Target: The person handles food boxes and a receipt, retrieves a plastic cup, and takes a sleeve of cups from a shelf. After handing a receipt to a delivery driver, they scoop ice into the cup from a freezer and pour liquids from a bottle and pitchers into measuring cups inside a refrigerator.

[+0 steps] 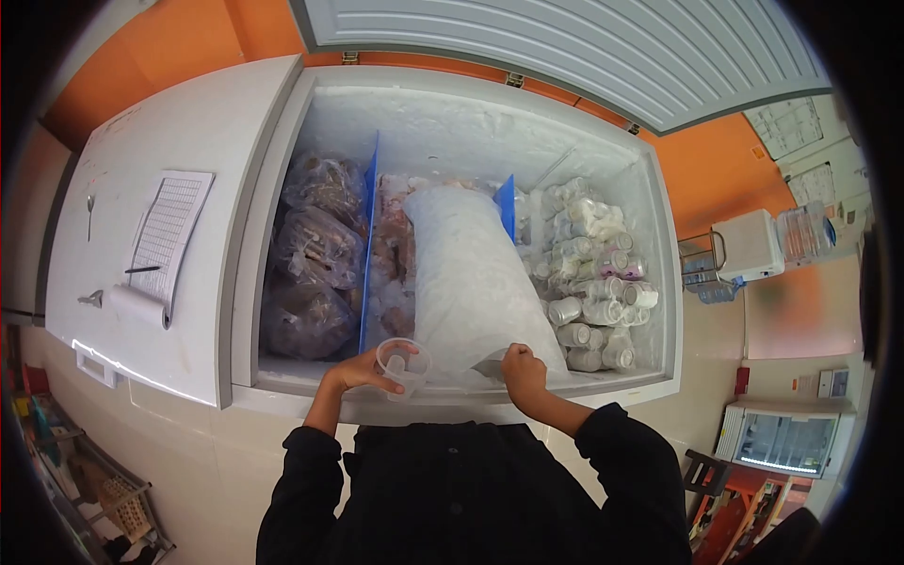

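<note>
Black shirt (pixel 454 490) fills the bottom of the frame; above it, lower centre, my left hand (pixel 361 371) grips a cup (pixel 417 365), likely light and easily squashed, best held round its sides. Beside the bag (pixel 476 273), my right hand (pixel 524 375) is clenched on what may be a scoop (pixel 490 366).

Tool (pixel 491 364) handle — hidden in right grip (pixel 524 369), paper (pixel 175 215) print too small, raised lid (pixel 565 33) cut off
</note>
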Tool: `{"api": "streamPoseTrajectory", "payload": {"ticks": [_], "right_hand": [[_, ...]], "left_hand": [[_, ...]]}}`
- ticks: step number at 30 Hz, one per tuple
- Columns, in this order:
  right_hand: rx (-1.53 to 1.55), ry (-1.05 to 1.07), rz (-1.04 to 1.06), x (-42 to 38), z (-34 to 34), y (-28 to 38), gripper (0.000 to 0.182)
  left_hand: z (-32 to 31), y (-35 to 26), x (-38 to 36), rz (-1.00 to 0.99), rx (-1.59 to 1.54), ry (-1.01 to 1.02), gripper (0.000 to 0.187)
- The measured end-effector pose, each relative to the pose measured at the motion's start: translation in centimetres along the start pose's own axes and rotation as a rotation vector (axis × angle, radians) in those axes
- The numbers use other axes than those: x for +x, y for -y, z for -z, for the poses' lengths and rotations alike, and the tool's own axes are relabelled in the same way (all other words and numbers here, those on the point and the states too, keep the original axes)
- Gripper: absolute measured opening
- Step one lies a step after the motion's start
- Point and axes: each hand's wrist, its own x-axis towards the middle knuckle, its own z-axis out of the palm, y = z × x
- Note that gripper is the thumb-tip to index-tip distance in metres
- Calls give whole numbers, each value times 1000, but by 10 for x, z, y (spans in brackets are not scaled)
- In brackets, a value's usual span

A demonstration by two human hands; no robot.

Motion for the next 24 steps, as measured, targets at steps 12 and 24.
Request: {"api": "streamPoseTrajectory", "payload": {"ticks": [12,24], "right_hand": [[-203,51,-103,-14,20,-49,22],[152,255,-385,-18,33,-31,6]], "left_hand": [[0,0,1,-36,-44,30,76],[-3,3,6,-45,-50,58,76]]}}
